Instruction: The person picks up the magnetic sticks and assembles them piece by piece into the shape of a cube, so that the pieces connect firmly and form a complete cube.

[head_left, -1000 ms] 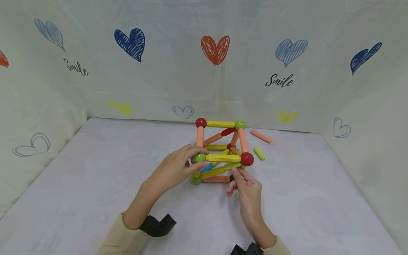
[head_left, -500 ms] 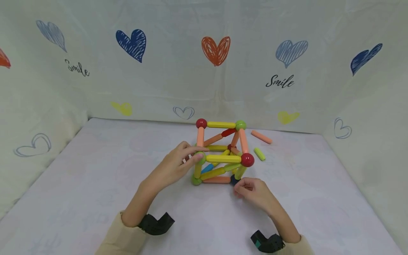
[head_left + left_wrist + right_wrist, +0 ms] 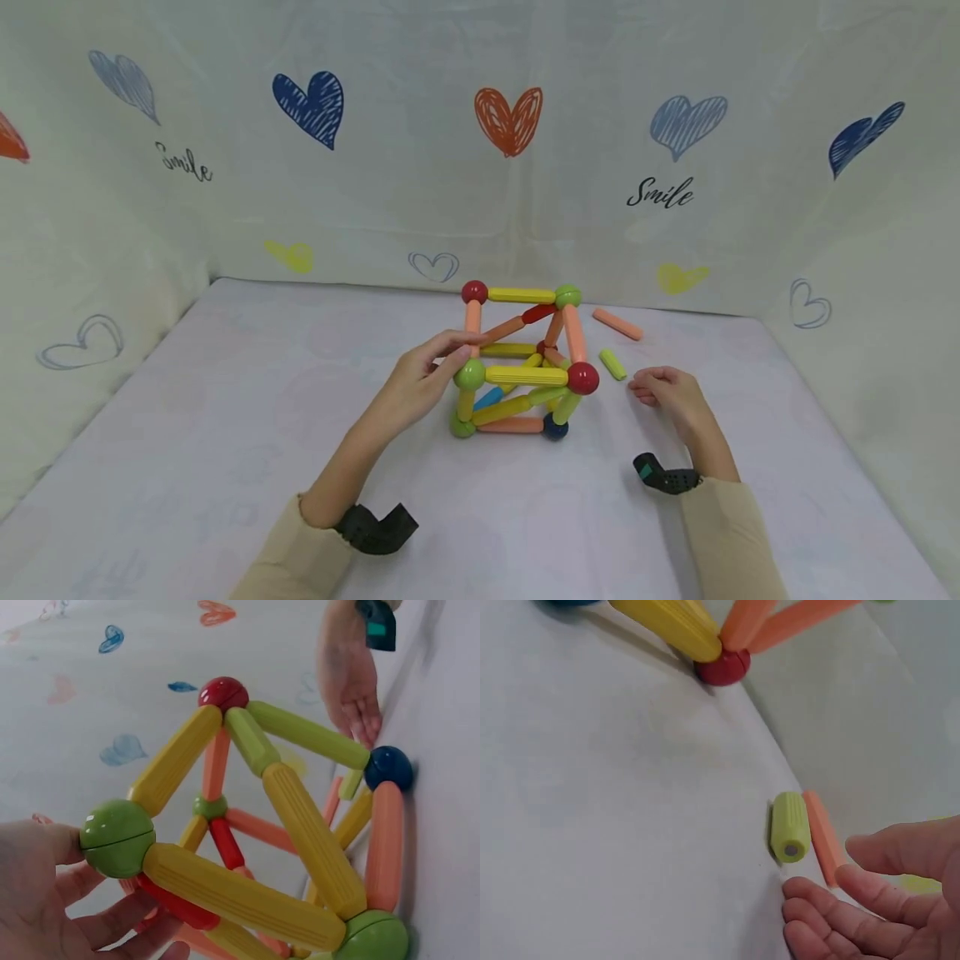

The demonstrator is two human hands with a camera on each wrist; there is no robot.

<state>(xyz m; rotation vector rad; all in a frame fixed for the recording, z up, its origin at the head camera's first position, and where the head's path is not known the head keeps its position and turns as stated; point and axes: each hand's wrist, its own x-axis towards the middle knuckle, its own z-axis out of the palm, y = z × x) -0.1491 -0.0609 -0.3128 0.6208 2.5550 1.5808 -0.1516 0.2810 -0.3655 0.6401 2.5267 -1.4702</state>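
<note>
A frame of magnetic sticks and balls [image 3: 525,376] stands upright on the table. My left hand [image 3: 420,379] is at its upper left front corner, lightly holding the green ball [image 3: 118,838] with the thumb against it. The other fingers of that hand reach behind the ball, beside the coral stick [image 3: 473,321]. My right hand [image 3: 675,400] is right of the frame, holding nothing, its fingers loosely bent. Near its fingertips lies a short green stick [image 3: 790,827], a small gap away. A coral stick [image 3: 824,838] lies just beyond that.
The frame's lower right front corner is a dark blue ball [image 3: 555,427] resting on the pale table [image 3: 300,358]. A cloth backdrop [image 3: 585,208] printed with hearts rises behind the table. Each wrist carries a black camera mount [image 3: 378,529].
My right hand has moved from the frame's lower right front corner out to the right, towards the loose green stick. My left hand has shifted slightly at the green ball.
</note>
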